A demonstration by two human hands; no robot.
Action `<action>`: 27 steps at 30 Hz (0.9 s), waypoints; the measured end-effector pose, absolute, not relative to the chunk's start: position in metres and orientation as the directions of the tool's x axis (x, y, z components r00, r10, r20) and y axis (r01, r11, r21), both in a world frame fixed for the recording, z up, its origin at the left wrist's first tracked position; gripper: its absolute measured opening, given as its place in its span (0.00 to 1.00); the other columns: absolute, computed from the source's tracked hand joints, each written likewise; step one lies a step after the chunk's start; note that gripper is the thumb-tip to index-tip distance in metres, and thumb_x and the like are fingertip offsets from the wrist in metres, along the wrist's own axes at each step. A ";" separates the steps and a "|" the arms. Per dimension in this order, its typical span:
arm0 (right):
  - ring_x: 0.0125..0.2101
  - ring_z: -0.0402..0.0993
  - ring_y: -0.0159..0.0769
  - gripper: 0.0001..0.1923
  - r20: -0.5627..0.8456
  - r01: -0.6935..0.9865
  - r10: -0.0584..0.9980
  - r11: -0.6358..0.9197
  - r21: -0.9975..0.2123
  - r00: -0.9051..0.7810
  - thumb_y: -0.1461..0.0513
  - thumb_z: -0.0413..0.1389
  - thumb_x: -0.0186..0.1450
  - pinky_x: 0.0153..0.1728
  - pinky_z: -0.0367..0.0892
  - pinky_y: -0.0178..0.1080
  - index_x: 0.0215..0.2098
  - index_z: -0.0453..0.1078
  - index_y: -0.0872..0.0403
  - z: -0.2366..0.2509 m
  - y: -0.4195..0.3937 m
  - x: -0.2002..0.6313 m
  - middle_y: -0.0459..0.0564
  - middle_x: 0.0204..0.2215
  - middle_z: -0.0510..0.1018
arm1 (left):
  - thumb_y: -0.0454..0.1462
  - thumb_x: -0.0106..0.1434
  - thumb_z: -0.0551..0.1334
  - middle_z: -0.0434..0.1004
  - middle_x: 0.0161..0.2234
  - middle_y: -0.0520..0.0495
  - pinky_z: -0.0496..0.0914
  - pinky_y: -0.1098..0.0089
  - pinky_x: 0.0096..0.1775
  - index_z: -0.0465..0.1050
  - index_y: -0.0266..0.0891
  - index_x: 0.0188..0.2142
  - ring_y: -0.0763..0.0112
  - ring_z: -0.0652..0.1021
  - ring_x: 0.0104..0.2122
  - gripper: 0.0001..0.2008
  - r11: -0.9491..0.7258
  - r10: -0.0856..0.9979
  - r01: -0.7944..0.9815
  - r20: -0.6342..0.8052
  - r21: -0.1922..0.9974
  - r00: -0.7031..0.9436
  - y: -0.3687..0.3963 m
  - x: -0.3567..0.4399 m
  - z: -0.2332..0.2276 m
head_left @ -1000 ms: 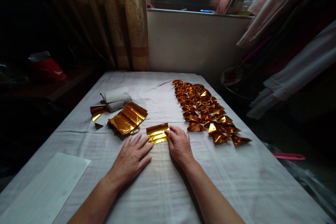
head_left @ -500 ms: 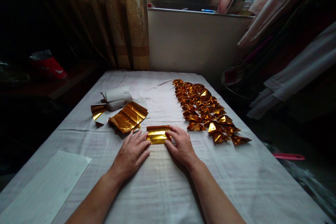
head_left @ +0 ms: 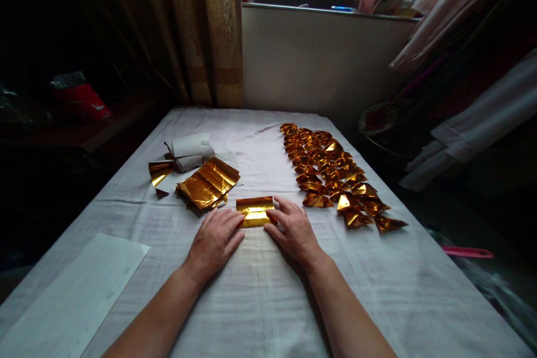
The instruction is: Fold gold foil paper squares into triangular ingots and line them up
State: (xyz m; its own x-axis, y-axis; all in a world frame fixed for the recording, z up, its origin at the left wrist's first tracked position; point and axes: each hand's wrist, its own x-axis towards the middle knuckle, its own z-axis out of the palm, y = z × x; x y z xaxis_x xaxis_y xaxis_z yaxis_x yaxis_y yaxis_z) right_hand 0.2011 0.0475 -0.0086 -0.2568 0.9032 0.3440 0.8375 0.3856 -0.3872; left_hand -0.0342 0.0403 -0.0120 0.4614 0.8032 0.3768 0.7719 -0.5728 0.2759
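Note:
A folded gold foil sheet point(head_left: 257, 216) lies on the cloth-covered table, with raised creases along its length. My left hand point(head_left: 215, 239) has its fingers close together and bent over the sheet's left end, while its thumb rests on the cloth below. At the right end, my right hand point(head_left: 295, 230) holds the sheet between fingers and thumb, its index finger near the top corner. The undersides of both hands are hidden. Just beyond my left hand lies a stack of gold foil sheets point(head_left: 210, 182). Rows of folded gold foil pieces point(head_left: 318, 200) spread over the table's right side.
White paper wrapping point(head_left: 191, 145) and a curled foil piece point(head_left: 160, 170) lie behind the stack. A pale paper sheet point(head_left: 79, 291) covers the left front. The table ends near a patterned curtain point(head_left: 210, 39) and wall. Hanging clothes point(head_left: 482, 117) are at the right.
My left fingers have drawn closer together and bend more over the foil's end. My right index finger has lifted slightly from the sheet. The whole view has shifted a little.

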 end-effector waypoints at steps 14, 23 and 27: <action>0.54 0.70 0.46 0.11 0.351 0.828 0.870 0.459 -0.321 -0.346 0.60 0.54 0.69 0.53 0.62 0.49 0.45 0.76 0.50 0.001 0.045 0.189 0.53 0.53 0.76 | 0.38 0.68 0.59 0.77 0.48 0.46 0.63 0.51 0.58 0.76 0.46 0.49 0.60 0.74 0.51 0.12 -0.612 0.774 0.750 0.388 0.251 0.501 0.040 -0.031 -0.003; 0.64 0.59 0.48 0.26 0.073 0.852 0.881 0.471 -0.227 -0.468 0.56 0.50 0.71 0.63 0.53 0.53 0.64 0.62 0.57 0.005 0.016 0.165 0.57 0.65 0.62 | 0.37 0.68 0.58 0.77 0.49 0.46 0.61 0.50 0.59 0.76 0.46 0.50 0.60 0.74 0.51 0.13 -0.576 0.801 0.778 0.364 0.251 0.475 0.036 -0.028 0.000; 0.66 0.54 0.49 0.29 -0.007 0.917 0.935 0.346 -0.200 -0.354 0.53 0.49 0.71 0.64 0.49 0.57 0.66 0.59 0.57 0.002 0.008 0.177 0.57 0.67 0.56 | 0.38 0.68 0.58 0.77 0.50 0.46 0.60 0.49 0.59 0.76 0.46 0.49 0.59 0.74 0.52 0.12 -0.569 0.805 0.788 0.356 0.236 0.475 0.036 -0.027 0.000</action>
